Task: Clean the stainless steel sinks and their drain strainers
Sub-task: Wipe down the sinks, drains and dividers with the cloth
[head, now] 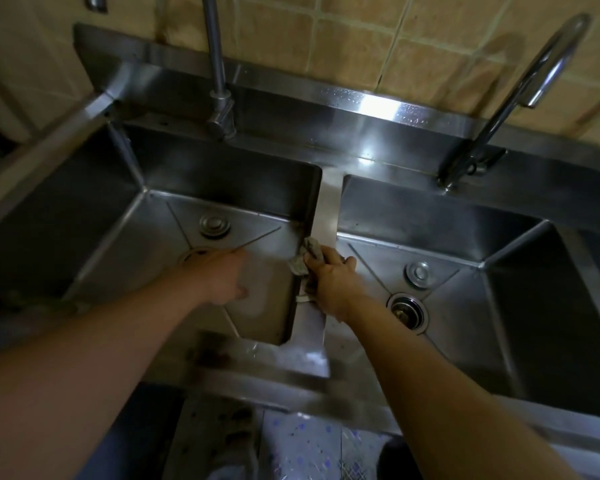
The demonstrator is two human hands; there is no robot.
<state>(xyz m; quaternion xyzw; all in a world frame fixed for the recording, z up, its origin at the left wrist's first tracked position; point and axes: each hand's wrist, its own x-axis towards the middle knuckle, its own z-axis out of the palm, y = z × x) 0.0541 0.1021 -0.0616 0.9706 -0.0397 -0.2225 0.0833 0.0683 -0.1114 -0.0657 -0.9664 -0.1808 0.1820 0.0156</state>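
The right hand [329,282] grips a crumpled grey rag [303,259], fingers curled round it, and presses it on the narrow steel divider [328,209] between the two sinks; the rag sits at the divider's left edge, spilling a little toward the left sink [125,216]. The divider's long axis runs away from the person toward the back ledge [326,98], so I judge the wipe will travel along that line, forward or back, with the right hand plainly the one to do it. The left hand [222,275] hangs inside the left sink, above its floor, blurred; whether its fingers are apart or curled I cannot tell, and it seems to hold nothing. The right sink [520,292] lies just right of the rag hand, its drain strainer [408,311] near the wrist; the left sink's drain [196,253] is partly hidden by the left hand.
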